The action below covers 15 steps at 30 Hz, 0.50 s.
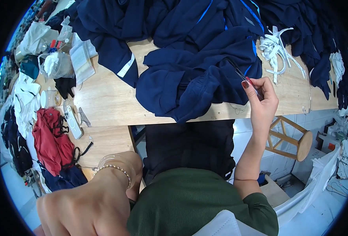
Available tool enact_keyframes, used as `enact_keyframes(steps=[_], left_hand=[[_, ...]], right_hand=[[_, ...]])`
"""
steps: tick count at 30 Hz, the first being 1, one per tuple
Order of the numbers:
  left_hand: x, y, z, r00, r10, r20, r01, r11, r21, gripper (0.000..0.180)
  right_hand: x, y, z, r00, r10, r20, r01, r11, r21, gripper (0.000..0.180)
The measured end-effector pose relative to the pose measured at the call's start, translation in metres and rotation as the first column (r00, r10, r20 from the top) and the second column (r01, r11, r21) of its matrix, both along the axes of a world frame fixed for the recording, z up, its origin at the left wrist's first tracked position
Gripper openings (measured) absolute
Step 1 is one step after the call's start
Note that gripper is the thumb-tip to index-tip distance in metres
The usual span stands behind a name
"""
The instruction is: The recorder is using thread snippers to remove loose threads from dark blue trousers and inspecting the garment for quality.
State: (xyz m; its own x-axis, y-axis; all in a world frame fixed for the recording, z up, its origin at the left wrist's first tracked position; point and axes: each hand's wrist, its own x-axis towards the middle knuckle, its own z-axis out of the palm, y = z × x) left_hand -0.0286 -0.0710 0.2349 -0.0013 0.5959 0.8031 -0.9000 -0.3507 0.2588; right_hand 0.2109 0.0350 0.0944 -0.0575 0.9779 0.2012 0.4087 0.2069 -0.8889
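Observation:
My right hand point(262, 98) is raised over the front edge of the wooden table point(107, 98), shut on a small pair of thread snips point(244, 78) with a red grip. Their dark blades point up and left, against a crumpled navy garment point(197, 74) with blue trim. That garment lies on a large heap of similar navy clothes point(162, 19). My left hand point(83, 204) is close to the camera at the lower left, back facing up, with a bead bracelet and a clear bangle at the wrist. Its fingers run out of the picture, so I cannot see whether it holds anything.
A tangle of white straps point(276, 47) lies right of the garment. On the left lie a red garment point(52, 141), a white phone point(73, 124), plastic bags point(56, 63) and white clothes. A wooden stool point(296, 141) stands on the floor to the right.

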Motion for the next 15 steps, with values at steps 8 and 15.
enact_keyframes(steps=[8, 15], left_hand=[[-0.009, -0.003, -0.003, 0.995, 0.085, -0.043, -0.072, 0.968, 0.242, 0.039], [0.004, 0.0, 0.0, 0.994, 0.111, -0.012, -0.107, 0.981, 0.164, 0.037]], right_hand=[[0.003, 0.0, -0.005, 1.0, 0.014, 0.009, -0.014, 0.999, -0.032, 0.018], [0.0, 0.0, -0.005, 1.0, 0.026, -0.001, -0.026, 0.999, -0.038, 0.017]])
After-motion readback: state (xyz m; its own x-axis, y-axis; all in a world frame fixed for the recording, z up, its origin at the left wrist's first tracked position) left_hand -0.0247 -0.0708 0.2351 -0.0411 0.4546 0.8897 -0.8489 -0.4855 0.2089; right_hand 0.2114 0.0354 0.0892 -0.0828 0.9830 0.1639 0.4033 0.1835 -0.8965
